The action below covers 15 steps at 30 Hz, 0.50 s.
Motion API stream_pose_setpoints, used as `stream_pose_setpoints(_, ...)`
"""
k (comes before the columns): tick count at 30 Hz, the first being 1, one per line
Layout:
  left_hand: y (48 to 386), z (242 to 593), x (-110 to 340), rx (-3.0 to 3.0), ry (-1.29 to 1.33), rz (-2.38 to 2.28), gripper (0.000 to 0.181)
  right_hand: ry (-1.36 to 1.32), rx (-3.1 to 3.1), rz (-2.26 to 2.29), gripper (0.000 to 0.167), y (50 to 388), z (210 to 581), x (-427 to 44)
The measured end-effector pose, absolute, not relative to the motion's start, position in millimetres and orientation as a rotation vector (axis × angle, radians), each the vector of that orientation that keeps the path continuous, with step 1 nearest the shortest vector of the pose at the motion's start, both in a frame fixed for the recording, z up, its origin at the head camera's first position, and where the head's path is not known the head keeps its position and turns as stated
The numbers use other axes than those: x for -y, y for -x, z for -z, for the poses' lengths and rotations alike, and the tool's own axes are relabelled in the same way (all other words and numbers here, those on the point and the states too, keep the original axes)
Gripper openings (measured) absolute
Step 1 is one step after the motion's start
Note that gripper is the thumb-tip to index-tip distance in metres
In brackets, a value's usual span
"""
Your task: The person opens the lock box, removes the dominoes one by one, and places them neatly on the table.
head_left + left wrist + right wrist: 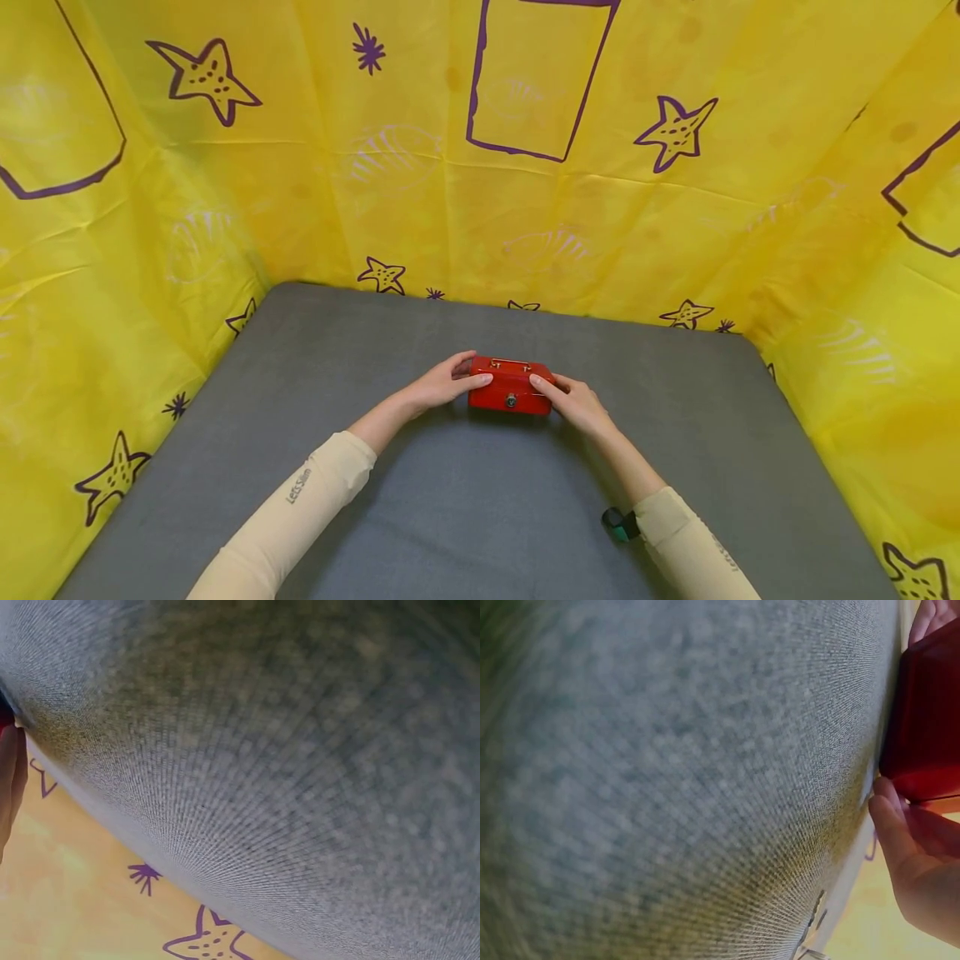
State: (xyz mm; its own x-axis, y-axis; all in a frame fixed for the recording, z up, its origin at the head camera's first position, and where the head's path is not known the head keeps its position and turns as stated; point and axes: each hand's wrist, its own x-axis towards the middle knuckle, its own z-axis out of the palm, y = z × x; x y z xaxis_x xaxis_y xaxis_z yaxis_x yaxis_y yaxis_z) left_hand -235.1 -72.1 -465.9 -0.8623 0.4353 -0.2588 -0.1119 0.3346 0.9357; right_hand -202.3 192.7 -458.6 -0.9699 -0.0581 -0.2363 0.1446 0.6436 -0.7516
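Over the far half of the grey table (450,517) we have the red box (491,400), long axis running left to right, between our left hand (444,382), gripping its left end, and our right hand (577,402), gripping its right, neither nearer, lock (511,401) facing near.

bright head view, soft shadow below red box (512,388), dimmer wrist views, near grey surface (322,765) blurred
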Motion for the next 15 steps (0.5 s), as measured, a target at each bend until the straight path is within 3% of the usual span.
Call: stream_pose_setpoints(15,234.8,465.1,72.1,-2.152,-0.274,-1.487,0.085,-0.027,-2.544,1.353,0.076,193.8,458.3,-196.6)
